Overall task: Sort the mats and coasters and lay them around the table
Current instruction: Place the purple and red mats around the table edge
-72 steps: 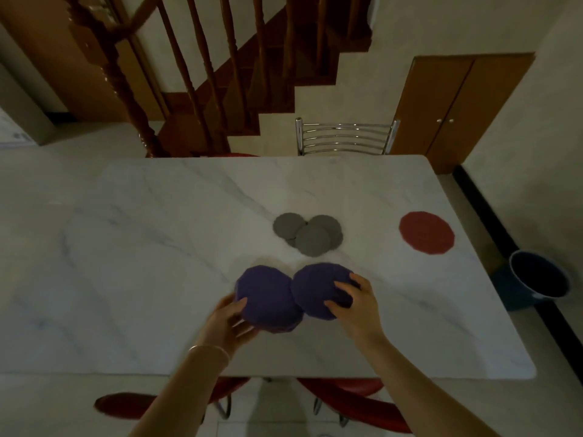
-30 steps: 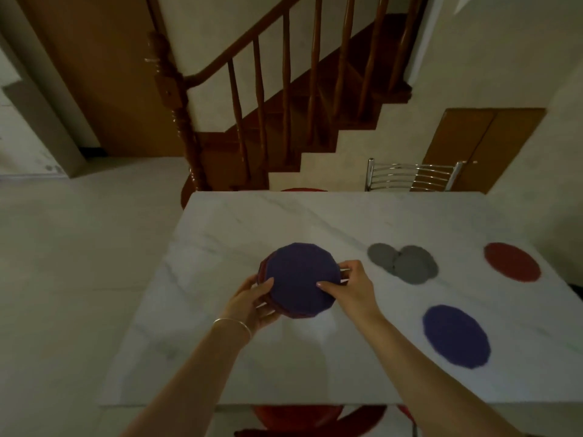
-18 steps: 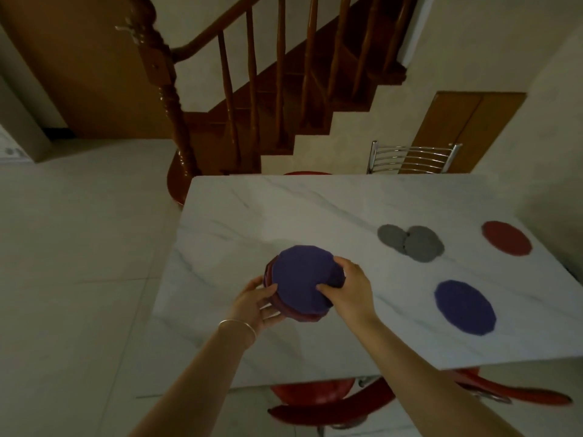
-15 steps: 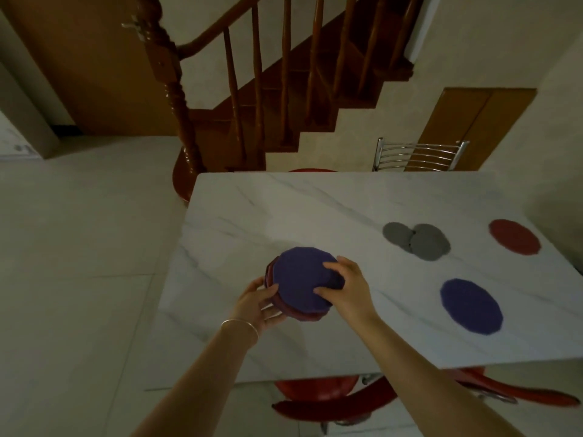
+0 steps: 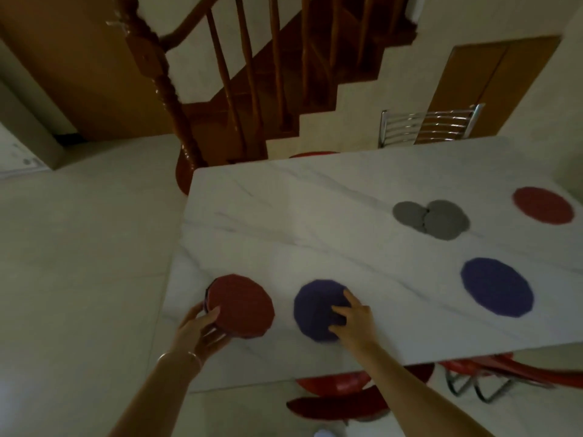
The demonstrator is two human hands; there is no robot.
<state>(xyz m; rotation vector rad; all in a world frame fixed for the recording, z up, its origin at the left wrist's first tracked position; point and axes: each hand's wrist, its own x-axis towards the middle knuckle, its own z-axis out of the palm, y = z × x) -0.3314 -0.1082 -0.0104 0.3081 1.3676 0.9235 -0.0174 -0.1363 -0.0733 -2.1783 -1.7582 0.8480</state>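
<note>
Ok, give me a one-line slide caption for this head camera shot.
Right hand presses a purple mat onto the marble table while the left hand holds a red-topped stack.

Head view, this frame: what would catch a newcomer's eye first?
The two hands at the near edge of the white marble table: the left hand grips a stack topped by a red mat, while the right hand rests its fingers on a purple mat lying flat. Farther right lie another purple mat, overlapping grey coasters and a second red mat.
</note>
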